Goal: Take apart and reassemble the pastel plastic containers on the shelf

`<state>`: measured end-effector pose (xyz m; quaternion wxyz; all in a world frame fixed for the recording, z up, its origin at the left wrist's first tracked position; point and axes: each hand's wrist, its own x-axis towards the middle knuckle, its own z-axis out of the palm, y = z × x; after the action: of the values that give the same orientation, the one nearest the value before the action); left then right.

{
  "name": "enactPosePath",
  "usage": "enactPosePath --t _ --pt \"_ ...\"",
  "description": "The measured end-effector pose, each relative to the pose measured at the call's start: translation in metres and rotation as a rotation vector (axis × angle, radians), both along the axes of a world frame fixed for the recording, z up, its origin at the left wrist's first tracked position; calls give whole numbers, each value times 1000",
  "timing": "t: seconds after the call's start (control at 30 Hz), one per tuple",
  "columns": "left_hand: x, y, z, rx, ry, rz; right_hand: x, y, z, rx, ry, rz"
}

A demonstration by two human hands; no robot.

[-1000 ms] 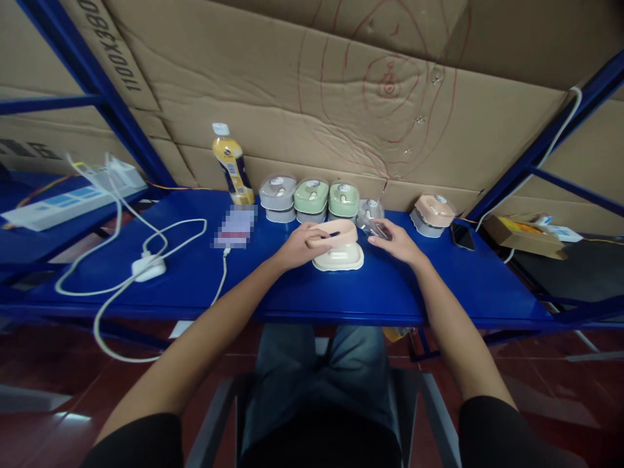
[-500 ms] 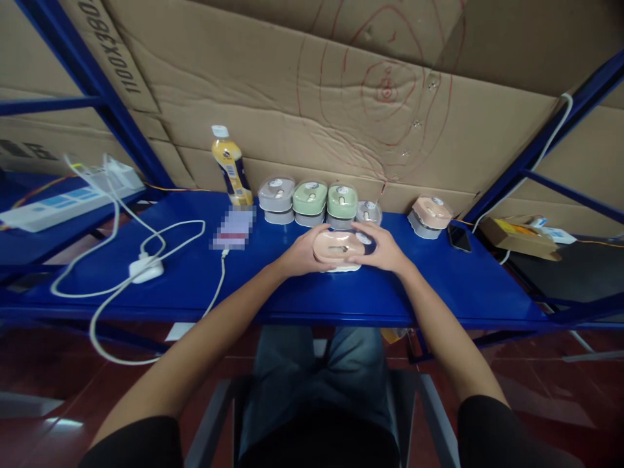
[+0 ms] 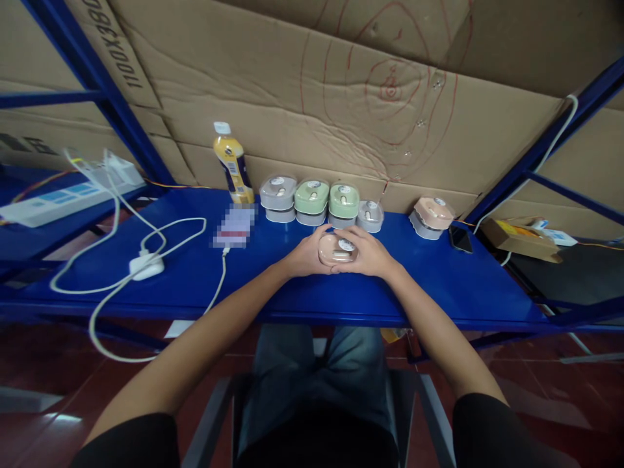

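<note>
A small pink plastic box with a clear lid is between my hands near the middle of the table; a round sticker and a pale oblong piece show on its top. My left hand wraps its left side, and my right hand curls round its right side. The two hands nearly meet at the box's far and near edges, hiding its sides and base. Just behind them stand a green box on a grey one and a single grey box.
Further left are stacked green and grey boxes, a yellow drink bottle, a blurred-out phone-like item and a white charger with looping cables. At right are a pink-topped stack and a dark phone. Cardboard backs the table.
My hands have drawn closer together around the pink box. Its top now looks narrower, with the sticker nearer the middle, and the pale rim below it is now hidden.
</note>
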<state>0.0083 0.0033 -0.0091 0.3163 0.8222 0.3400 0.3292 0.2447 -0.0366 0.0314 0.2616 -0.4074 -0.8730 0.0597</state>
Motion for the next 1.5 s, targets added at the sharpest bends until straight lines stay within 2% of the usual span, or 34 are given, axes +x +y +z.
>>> enactPosePath --t 0.13,0.33,0.5,0.73,0.9,0.97,1.03,1.13,1.2,1.27,1.33,1.4,1.5 --pt "0 0 2 -29 5 10 3 3 -6 -30 30 -14" --pt "0 -3 5 -37 10 33 20 9 -16 -75 106 87" --pt "-2 -2 5 -54 38 30 29 15 -22 -91 155 83" --pt "-5 1 2 -40 82 -2 25 15 -19 -127 65 57" --pt "-7 2 1 14 100 -17 24 -8 -11 -145 -21 -5" --pt "-7 2 1 32 105 -32 27 -27 -6 -148 -95 -72" --pt "-7 1 2 52 123 -38 33 -50 -2 -143 -175 -206" --pt "-5 0 4 59 178 -9 47 -78 1 -124 -272 -511" --pt "-4 -2 5 55 206 7 59 -87 0 -107 -320 -717" --pt "-3 -3 5 60 215 14 72 -84 -1 -99 -344 -888" --pt "-3 -3 5 70 206 18 84 -71 -1 -103 -333 -1014" --pt "-2 -3 5 76 192 17 94 -49 -1 -122 -298 -1083" --pt "-3 -2 4 79 192 12 103 -11 2 -159 -221 -1091"
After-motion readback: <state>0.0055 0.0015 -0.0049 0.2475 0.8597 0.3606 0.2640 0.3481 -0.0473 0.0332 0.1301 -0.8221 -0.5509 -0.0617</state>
